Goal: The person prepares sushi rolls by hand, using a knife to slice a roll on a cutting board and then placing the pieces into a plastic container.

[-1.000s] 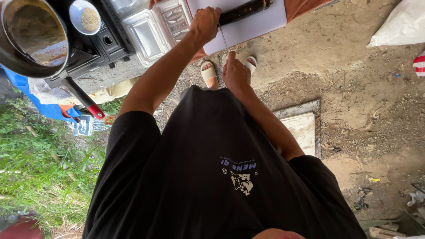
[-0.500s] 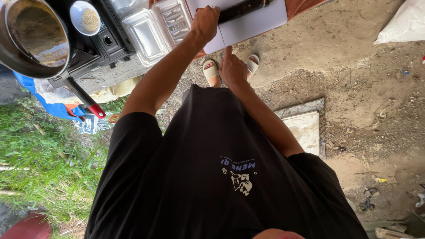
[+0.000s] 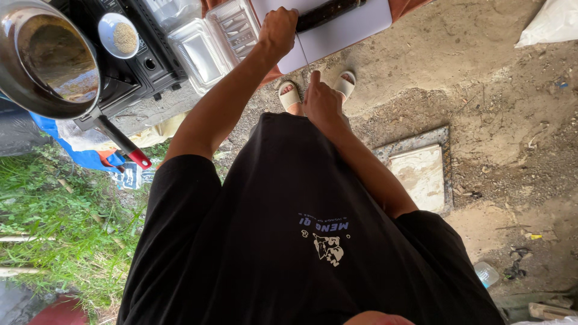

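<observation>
Dark and long, a cucumber-like vegetable (image 3: 330,13) is lying across a white cutting board (image 3: 355,30) at the far edge of the surface, and the person's left hand (image 3: 278,29) is closing around its left end in a full fist. The right hand (image 3: 320,99) is hanging lower and nearer, in front of the black shirt (image 3: 289,241), with the forefinger pointing up; a thin pale line is running from it up toward the board, but whether the fingers are pinching a string or a slim blade is too fine to tell.

Judging by its look, the vegetable is probably firm and fairly light, with smooth skin that could be slippery when wet, so a wrap around the end, as the left hand is doing, seems the steadier hold. The board looks stiff and flat.

To the left of the board a clear plastic clamshell tray (image 3: 211,42) is sitting open. Further left, a black portable stove (image 3: 144,60) is carrying a small white bowl of grains (image 3: 119,36), and a steel pan with a red-tipped handle (image 3: 48,60) is standing at the far left. Below, sandalled feet (image 3: 289,96) are resting on bare dirt, with grass (image 3: 54,229) to the left and a stone slab (image 3: 421,174) to the right.
</observation>
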